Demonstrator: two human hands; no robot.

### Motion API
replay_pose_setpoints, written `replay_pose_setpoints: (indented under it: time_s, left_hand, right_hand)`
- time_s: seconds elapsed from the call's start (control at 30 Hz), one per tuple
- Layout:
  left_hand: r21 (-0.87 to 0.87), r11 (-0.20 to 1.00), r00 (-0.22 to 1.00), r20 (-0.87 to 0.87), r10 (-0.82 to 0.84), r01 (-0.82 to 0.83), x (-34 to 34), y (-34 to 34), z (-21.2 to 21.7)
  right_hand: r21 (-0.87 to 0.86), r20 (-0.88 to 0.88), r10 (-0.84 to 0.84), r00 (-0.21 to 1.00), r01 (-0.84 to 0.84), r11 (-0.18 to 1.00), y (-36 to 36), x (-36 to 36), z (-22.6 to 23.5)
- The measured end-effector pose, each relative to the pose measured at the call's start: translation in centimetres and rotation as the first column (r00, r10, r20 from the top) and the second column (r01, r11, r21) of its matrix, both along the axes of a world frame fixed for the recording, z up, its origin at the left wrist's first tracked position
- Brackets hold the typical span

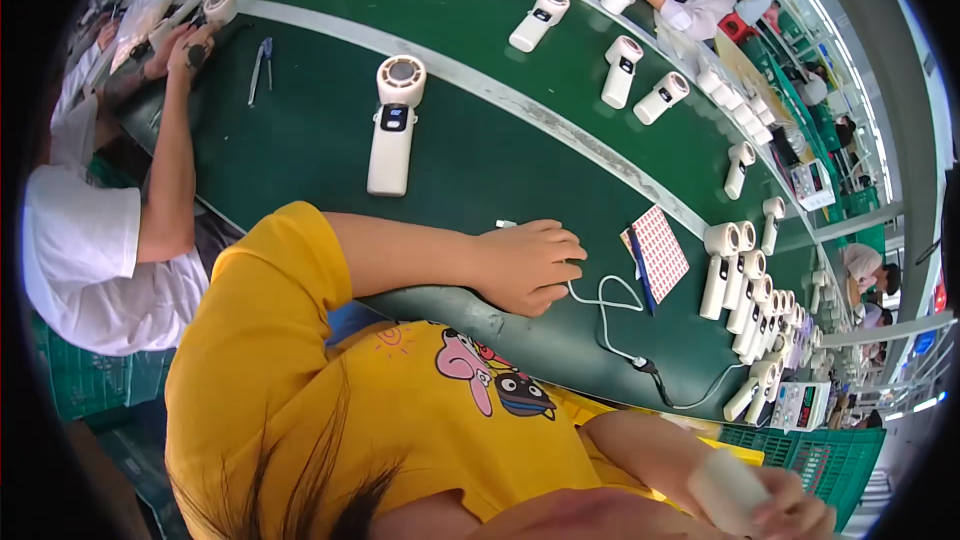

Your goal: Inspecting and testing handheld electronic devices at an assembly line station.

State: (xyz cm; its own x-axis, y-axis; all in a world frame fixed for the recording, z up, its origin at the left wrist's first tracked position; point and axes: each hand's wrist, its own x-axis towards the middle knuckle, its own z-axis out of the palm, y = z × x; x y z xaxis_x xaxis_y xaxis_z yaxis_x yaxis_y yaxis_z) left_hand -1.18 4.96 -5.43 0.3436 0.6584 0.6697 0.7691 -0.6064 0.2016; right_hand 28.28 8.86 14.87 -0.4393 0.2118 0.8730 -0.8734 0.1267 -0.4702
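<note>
We see left hand (527, 265) curled loosely over white cable (606, 312) on desk (300, 140), beside red-dot sticker sheet (660, 250); right hand (790, 510) gripping white fan (725, 488); many fans (745, 285) past sheet, rowed.

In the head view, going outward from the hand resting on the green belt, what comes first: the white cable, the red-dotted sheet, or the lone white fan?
From the left hand:
1. White cable, touching it.
2. Red-dotted sheet, just beyond the cable.
3. Lone white fan, farther up the belt.

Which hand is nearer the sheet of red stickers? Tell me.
Left. The left hand rests on the green table just beside the sticker sheet; the right hand is far below it, past the table edge, holding a white object.
</note>
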Motion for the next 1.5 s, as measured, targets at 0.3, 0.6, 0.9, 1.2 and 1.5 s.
replay_pose_setpoints:
  time_s: [0.3, 0.6, 0.9, 1.2, 1.5]
  left_hand:
    - [-0.345, 0.925, 0.970, 0.124, 0.211, -0.158, -0.9, 0.1, -0.4]
    - [-0.294, 0.805, 0.811, 0.137, 0.569, -0.515, -2.6, 0.2, 1.6]
    - [-0.501, 0.713, 0.791, 0.088, 0.605, -0.490, -3.4, 1.8, 3.0]
    - [-0.682, 0.681, 0.877, 0.119, 0.465, -0.268, -1.2, 10.2, 8.7]
    - [-0.453, 0.599, 0.660, 0.731, -0.174, 0.660, 16.9, 22.0, 14.9]
  right_hand:
    - [-0.370, -0.761, -0.321, 0.564, 0.029, 0.929, -1.6, -4.7, 1.0]
    - [-0.413, -0.505, -0.502, 0.702, 0.314, 0.855, 5.5, -0.8, 6.5]
    - [-0.422, -0.452, -0.653, 0.608, 0.499, 0.757, 11.5, 4.2, 13.7]
    - [-0.147, -0.193, -0.851, 0.489, 0.843, 0.518, 12.5, 12.1, 16.1]
    - [-0.868, 0.126, -0.266, 0.956, 0.236, 0.437, 20.4, 7.7, 2.7]
